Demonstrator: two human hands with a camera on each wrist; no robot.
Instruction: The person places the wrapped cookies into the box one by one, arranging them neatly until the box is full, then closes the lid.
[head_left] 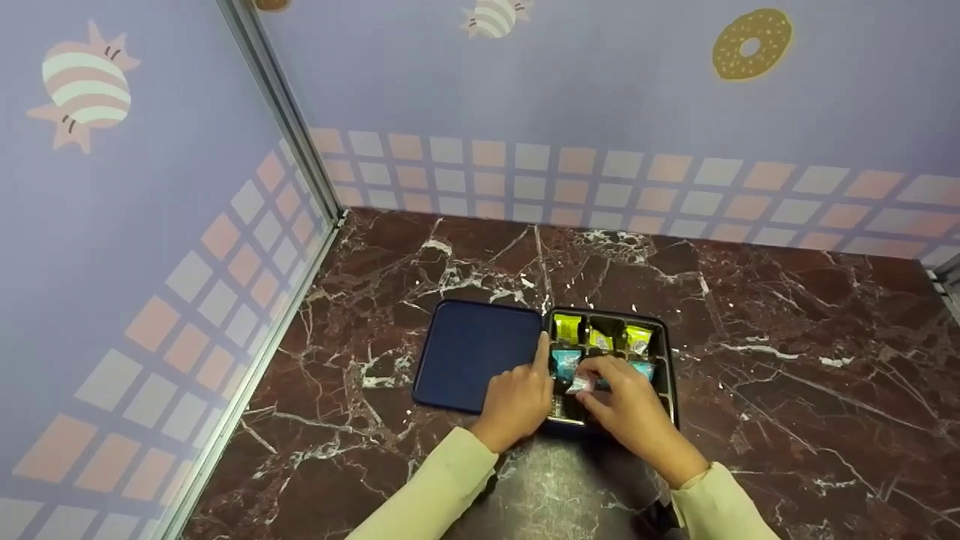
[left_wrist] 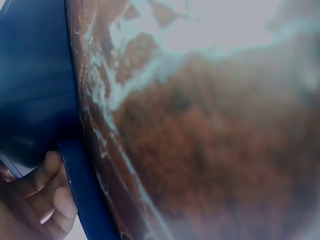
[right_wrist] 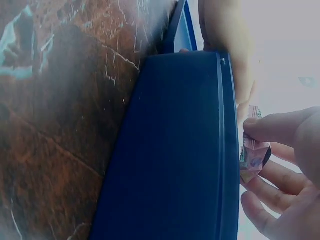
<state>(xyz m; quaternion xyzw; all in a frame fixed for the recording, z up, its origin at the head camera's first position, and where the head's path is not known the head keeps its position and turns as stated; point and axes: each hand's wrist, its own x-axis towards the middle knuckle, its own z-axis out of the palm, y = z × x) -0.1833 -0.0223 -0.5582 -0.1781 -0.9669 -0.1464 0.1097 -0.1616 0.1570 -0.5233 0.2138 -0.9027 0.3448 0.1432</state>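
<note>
A dark blue hinged box lies on the marble surface, its lid folded open to the left. Inside, a divided tray holds small wrapped packets: green ones in the back row and blue ones in the middle row. My right hand is over the front part of the tray and pinches a small pinkish-silver wrapped packet between thumb and fingers. At the box's left side, my left hand grips the edge, with the index finger stretched along the hinge side.
Dark red marble with white veins surrounds the box. A lilac wall panel with a tile pattern stands behind it, and another panel stands at the left, joined at a metal corner post.
</note>
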